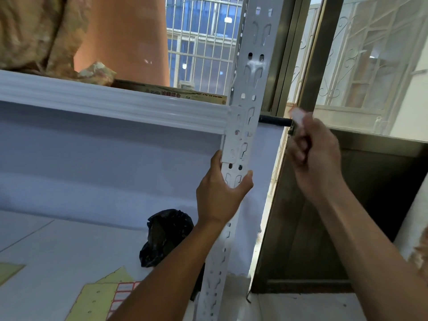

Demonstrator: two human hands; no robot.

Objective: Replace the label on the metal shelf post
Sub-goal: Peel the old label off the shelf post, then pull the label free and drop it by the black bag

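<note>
— Fingers (245, 179) of the left hand (220, 193) are wrapping the white post (249, 93).
— And the right hand (315, 154)?
— It's pinching a blurry white label (298, 117), right of the post.

My left hand (222, 193) wraps the shelf post (245, 126) below the shelf beam (115, 105) — right hand (315, 154) right of post, label sheet (120, 295) lower left.

Black plastic bag (165, 237) on lower shelf board (58, 258); barred window (201, 42) behind.
</note>
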